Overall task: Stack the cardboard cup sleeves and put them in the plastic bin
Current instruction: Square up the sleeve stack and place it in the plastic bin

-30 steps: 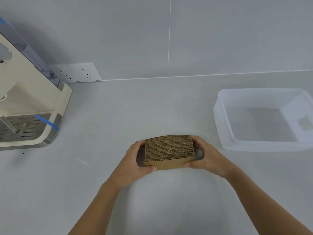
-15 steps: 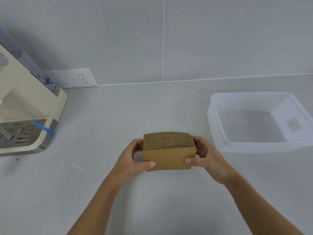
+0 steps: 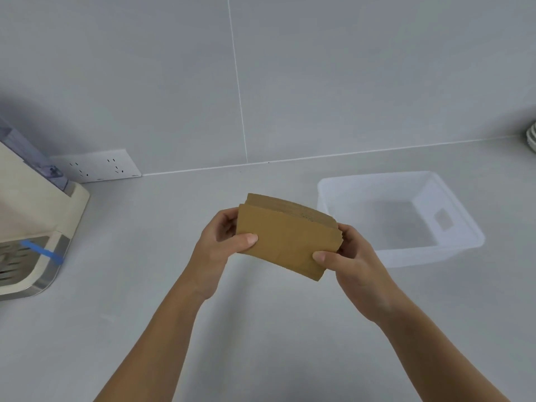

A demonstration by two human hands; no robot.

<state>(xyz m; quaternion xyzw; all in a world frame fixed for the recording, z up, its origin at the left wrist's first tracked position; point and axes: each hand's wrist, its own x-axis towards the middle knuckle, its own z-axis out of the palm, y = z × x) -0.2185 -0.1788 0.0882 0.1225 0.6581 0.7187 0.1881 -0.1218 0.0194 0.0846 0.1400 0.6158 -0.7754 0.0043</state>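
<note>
A stack of brown cardboard cup sleeves (image 3: 285, 239) is held above the grey counter, tilted down to the right, its flat face toward me. My left hand (image 3: 223, 242) grips its left end, thumb on the front face. My right hand (image 3: 348, 256) grips the right end, thumb pressing the lower right corner. A clear plastic bin (image 3: 327, 195) stands on the counter just right of and behind the stack. It looks empty, with a small label on its right inner wall.
A cream coffee machine (image 3: 37, 227) with a metal drip tray and a strip of blue tape stands at the left. A white wall socket plate (image 3: 98, 166) sits at the base of the tiled wall. Stacked white dishes (image 3: 531, 137) peek in at the right edge.
Both hands have lifted the sleeve stack off the counter, turned its flat face toward me and carried it right, closer to the bin. The camera has tilted up.
</note>
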